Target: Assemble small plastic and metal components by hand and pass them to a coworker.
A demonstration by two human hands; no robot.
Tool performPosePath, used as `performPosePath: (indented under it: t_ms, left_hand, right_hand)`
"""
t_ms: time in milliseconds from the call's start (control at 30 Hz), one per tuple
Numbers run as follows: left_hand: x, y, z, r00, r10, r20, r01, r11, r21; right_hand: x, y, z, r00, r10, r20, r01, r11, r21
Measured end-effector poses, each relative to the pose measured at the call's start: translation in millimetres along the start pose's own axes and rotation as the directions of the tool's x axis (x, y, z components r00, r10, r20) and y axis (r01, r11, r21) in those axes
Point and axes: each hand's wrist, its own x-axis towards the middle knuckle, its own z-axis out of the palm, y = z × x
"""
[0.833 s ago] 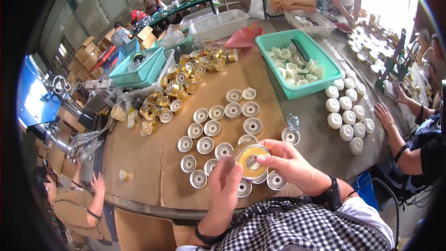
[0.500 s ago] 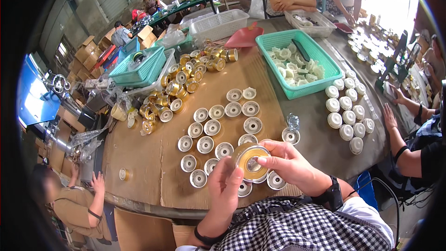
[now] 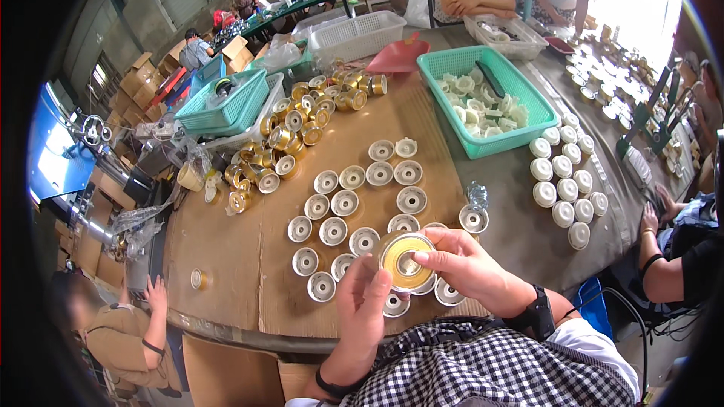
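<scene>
Between my two hands, above the near part of the cardboard-topped table, I hold a round gold part (image 3: 403,273) with a silvery rim and a small hub in its middle. My left hand (image 3: 360,301) is closed around its left side, thumb at the lower edge. My right hand (image 3: 469,265) grips the right side, its thumb pressed near the hub. What the part's underside looks like is hidden. Around and beyond my hands, round white-faced parts (image 3: 345,203) lie in loose rows, some partly covered by my hands.
Gold cylinders (image 3: 283,138) are heaped at the far left. A green basket (image 3: 483,152) holds translucent white pieces; white capped parts (image 3: 562,190) stand right of it. A red scoop (image 3: 397,57) lies behind. One gold part (image 3: 198,279) lies alone at left. Co-workers sit at both sides.
The held part has turned slightly in my hands, which stay nearly in place. At the right, a co-worker's hands have drawn back from a pale object on the table.
</scene>
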Motion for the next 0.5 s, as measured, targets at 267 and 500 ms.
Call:
performPosePath:
  t_ms: [267,500]
  left_hand:
    - [-1,-5,-7,1.0,-0.002,0.012,0.003,0.999,-0.033]
    - [0,-5,-12,0.999,-0.028,-0.017,0.028,0.999,0.025]
  right_hand:
    - [1,1,4,1.0,0.023,-0.018,-0.023,1.0,-0.003]
    - [7,3,5,0.999,0.027,-0.018,-0.027,1.0,0.002]
